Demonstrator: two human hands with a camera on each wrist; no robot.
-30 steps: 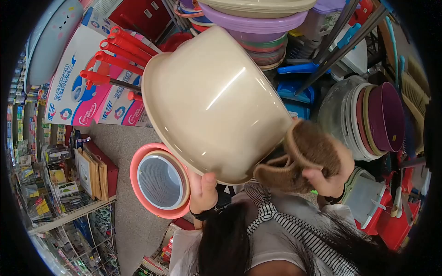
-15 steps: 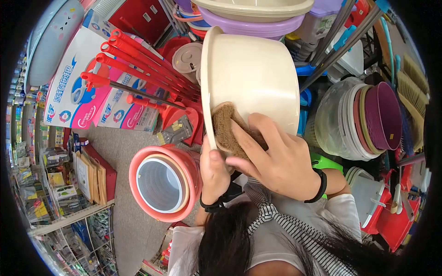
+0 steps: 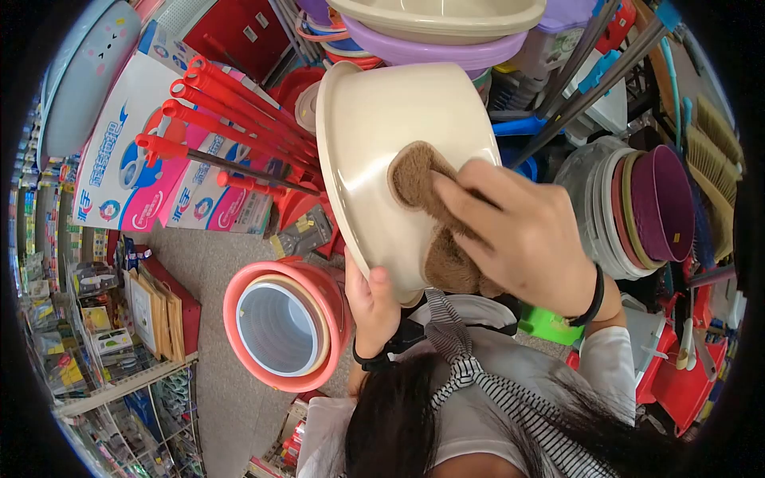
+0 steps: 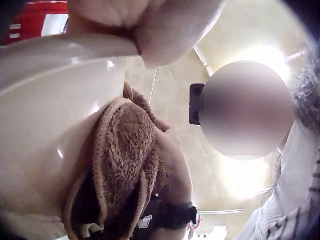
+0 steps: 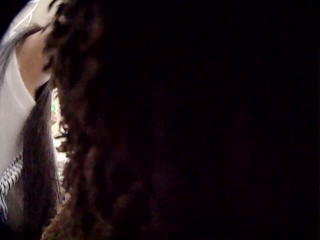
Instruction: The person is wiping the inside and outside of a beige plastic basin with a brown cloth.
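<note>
A glossy cream plastic basin point(image 3: 358, 151) is held up on its side in the head view, its rim toward the left. My left hand point(image 3: 373, 315) grips the rim near the bottom, thumb on the outer face. My right hand point(image 3: 526, 239) holds a brown fluffy cloth point(image 3: 416, 174) against the basin's outer wall, fingers bent over it. In the left wrist view the cloth point(image 4: 127, 142) hangs in folds with a stitched edge, beside the basin wall point(image 4: 45, 135). Dark cloth point(image 5: 85, 165) fills most of the right wrist view.
Nested pink and grey buckets point(image 3: 239, 307) stand on the floor at left. Red-handled poles point(image 3: 231, 119) lean near boxes point(image 3: 115, 151). Stacked basins point(image 3: 438, 48) sit beyond, and a purple bucket point(image 3: 661, 199) with others stands at right. A goods rack point(image 3: 119, 394) lines the left.
The basin has turned and tilted in my left hand. My right hand brought the cloth from off its lower right side to near the rim, then moved it right across the wall.
</note>
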